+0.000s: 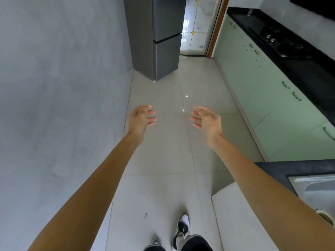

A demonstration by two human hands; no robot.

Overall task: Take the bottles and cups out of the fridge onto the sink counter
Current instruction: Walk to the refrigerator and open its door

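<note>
Bottles and cups are nowhere in your sight: the fridge [163, 37] that should hold them stands at the far end of the room with both doors closed, against the grey wall [63, 69] on your left, so whatever is inside is hidden. That looks to be why you carry nothing. You seem to be at the opening step, with the walk to the fridge and the pull on its door ahead of you.

Your left hand [142, 118] and right hand [206, 120] reach out in front of you over the tiled floor [172, 151], well apart from the fridge and from each other, palms turned toward one another. Both are released, fingers loosely curved and spread, holding and touching nothing. Free like that, either one is ready for the door.

The desk [272, 169] where the things must land is near your right elbow. Its dark top carries the steel sink [311, 189], which is partly hidden behind your right forearm.

Farther along on the right, pale green cabinets [253, 78] run under a second black top with a hob [282, 44]. A small clear thing [249, 12] stands at that top's far end, too small to tell if it is a cup. Your shoe [183, 225] shows below, on the floor
</note>
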